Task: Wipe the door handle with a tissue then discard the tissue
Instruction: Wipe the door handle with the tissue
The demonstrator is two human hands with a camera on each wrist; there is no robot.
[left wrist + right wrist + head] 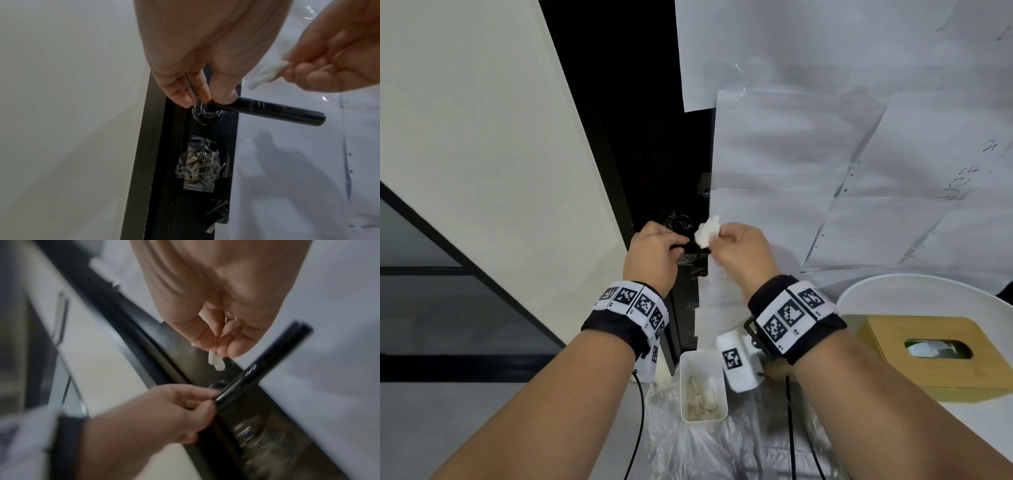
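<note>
The black lever door handle [267, 112] juts right from its round base on the dark door edge; it also shows in the right wrist view as the blurred handle [263, 363]. My left hand [205, 100] pinches the handle's inner end next to the base, thumb on top. In the head view my left hand [676, 245] hides most of the lever. My right hand [719, 236] pinches a crumpled white tissue [707, 233] just above the handle, not touching it. The tissue [265, 76] pokes out of the curled fingers, and the tissue [216, 361] hangs below the fingertips.
A small white bin [703, 387] with used tissues stands on clear plastic sheeting below my wrists. A wooden tissue box [935, 356] sits on a round white table [893, 291] at the right. White papers [825, 154] cover the door. Crumpled clear plastic wraps the lock [197, 165].
</note>
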